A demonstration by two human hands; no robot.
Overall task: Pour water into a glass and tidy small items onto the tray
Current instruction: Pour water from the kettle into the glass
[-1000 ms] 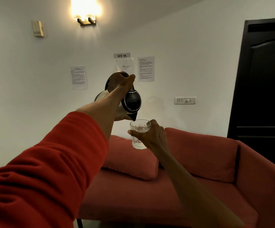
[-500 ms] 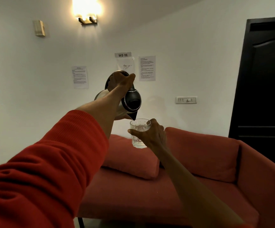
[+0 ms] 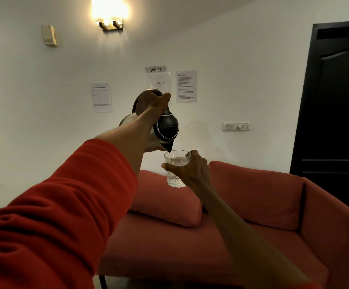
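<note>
Spout of kettle sits just above glass rim; your left hand clenches handle, right hand fingers wrap glass. Keep spout centred.

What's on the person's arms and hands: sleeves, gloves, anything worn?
Left arm: a red ribbed knit sleeve, pushed up so the forearm is bare. Right arm: bare as far as the frame shows. Left hand and right hand are bare: no gloves, and no rings or watch visible.
</note>
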